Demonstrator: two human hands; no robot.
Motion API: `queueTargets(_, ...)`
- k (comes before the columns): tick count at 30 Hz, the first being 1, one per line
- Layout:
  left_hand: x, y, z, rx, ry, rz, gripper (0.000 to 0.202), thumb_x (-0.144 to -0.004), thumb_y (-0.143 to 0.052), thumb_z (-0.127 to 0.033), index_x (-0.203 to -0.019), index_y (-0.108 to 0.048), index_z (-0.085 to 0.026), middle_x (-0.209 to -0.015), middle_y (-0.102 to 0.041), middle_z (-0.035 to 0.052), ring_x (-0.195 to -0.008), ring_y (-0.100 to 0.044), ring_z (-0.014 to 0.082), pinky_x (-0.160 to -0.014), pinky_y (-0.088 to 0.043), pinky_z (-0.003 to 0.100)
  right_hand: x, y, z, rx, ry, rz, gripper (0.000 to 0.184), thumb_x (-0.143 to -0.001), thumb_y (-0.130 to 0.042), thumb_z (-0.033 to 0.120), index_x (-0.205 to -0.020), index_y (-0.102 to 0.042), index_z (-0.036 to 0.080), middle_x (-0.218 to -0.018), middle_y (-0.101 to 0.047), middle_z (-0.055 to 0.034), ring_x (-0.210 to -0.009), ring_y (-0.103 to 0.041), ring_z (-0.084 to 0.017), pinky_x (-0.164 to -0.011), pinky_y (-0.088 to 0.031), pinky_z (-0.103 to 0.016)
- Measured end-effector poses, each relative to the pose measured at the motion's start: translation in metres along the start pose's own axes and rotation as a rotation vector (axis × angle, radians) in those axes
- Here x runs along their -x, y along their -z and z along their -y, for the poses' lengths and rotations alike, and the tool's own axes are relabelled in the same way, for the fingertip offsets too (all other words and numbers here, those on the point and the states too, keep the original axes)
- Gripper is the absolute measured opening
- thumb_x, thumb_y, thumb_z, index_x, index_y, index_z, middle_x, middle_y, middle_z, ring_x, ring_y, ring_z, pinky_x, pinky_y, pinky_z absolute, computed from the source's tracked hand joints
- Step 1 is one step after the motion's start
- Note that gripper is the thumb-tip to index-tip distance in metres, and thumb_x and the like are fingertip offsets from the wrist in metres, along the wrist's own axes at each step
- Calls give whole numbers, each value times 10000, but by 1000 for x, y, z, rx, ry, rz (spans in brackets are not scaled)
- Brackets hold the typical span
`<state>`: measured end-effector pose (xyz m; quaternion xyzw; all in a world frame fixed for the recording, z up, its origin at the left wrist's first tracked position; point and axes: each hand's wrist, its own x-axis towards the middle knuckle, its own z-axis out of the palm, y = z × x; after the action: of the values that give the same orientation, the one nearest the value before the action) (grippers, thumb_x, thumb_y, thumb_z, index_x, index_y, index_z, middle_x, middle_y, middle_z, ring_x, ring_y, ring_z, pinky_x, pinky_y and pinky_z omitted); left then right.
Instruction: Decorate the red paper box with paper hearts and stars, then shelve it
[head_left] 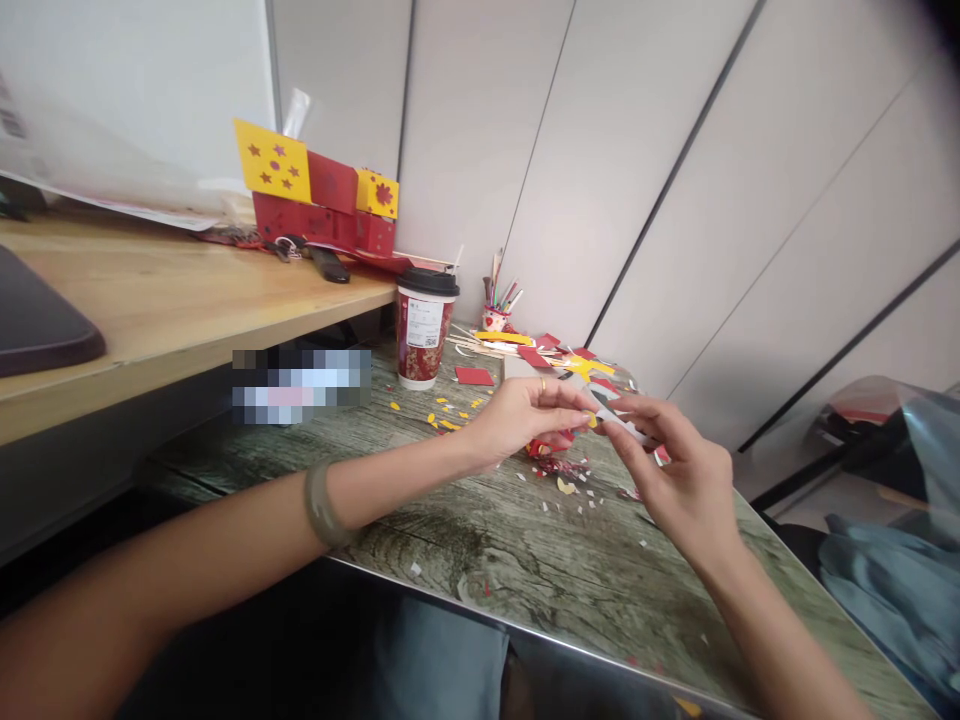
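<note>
Above the dark wood-grain table [465, 545], my two hands meet fingertip to fingertip. My left hand [521, 420], with a ring and a greenish bangle on its wrist, pinches a small yellow paper piece [592, 421]. In my right hand [679, 475] a small white and dark grey object [624, 428] sits between thumb and fingers; its kind cannot be made out. Below the hands lies a heap of red paper bits [551, 448], partly hidden by my left fingers. White and yellow scraps [566, 486] are scattered around it.
A lidded red paper cup [424, 330] stands near the raised wooden shelf [187, 310]. Red and yellow paper boxes [322, 195] rest on that shelf. Behind my hands are a pen cup [495, 318], thin sticks and coloured paper [534, 356]. Clear plastic [885, 430] is at the right.
</note>
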<state>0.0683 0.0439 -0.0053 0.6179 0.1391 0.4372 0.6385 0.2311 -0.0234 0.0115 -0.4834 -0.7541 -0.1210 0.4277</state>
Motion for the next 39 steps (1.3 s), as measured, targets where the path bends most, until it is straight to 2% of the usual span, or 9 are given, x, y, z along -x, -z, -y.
queueTargets(3,1,0,0,-41,-6,29,153,-700,-654,-233,-823,-645,-142,-748,-622,11,-616,-554,69,-589,-458,215,-1,-1,1,15,68,22,87,-869,-524,295,-927,-571,252,-853,-630,3,-660,-555,-133,-611,-443,-253)
queueTargets(6,1,-1,0,-52,2,49,153,-700,-655,-232,-826,-643,-147,-760,-623,12,-624,-562,73,-601,-461,224,-1,-1,0,-11,59,19,69,-859,-540,285,-895,-586,249,-816,-623,14,-647,-537,-126,-602,-432,-242)
queueTargets(12,1,-2,1,5,-7,2,138,-700,-657,-198,-827,-663,-145,-748,-630,5,-605,-560,58,-596,-464,205,0,4,0,-157,-156,34,136,-820,-579,363,-822,-614,231,-718,-609,20,-476,-430,-94,-451,-361,-218)
queueTargets(20,1,-1,3,-20,9,-18,193,-702,-655,-193,-888,-660,-138,-761,-629,14,-570,-545,50,-571,-455,205,-5,8,7,-319,-313,107,203,-739,-624,388,-717,-633,186,-563,-536,20,-426,-375,-77,-375,-274,-188)
queueTargets(28,1,-2,0,-78,40,-47,192,-700,-651,-212,-864,-646,-113,-673,-604,2,-502,-523,46,-501,-412,195,-5,6,8,-350,-315,73,176,-723,-648,346,-703,-626,172,-564,-517,32,-425,-334,-57,-383,-264,-177)
queueTargets(32,2,-3,-1,-106,38,-47,186,-691,-661,-221,-839,-638,-111,-675,-601,1,-508,-520,46,-508,-409,200,-4,5,8,-346,-302,28,162,-719,-654,330,-699,-627,172,-579,-535,27,-455,-383,-64,-396,-285,-167)
queueTargets(39,2,-2,-1,-98,38,-1,182,-692,-659,-238,-821,-626,-113,-703,-610,3,-528,-530,48,-532,-410,203,-4,4,6,-323,-273,16,140,-719,-658,312,-696,-628,177,-598,-545,31,-454,-388,-59,-400,-307,-160)
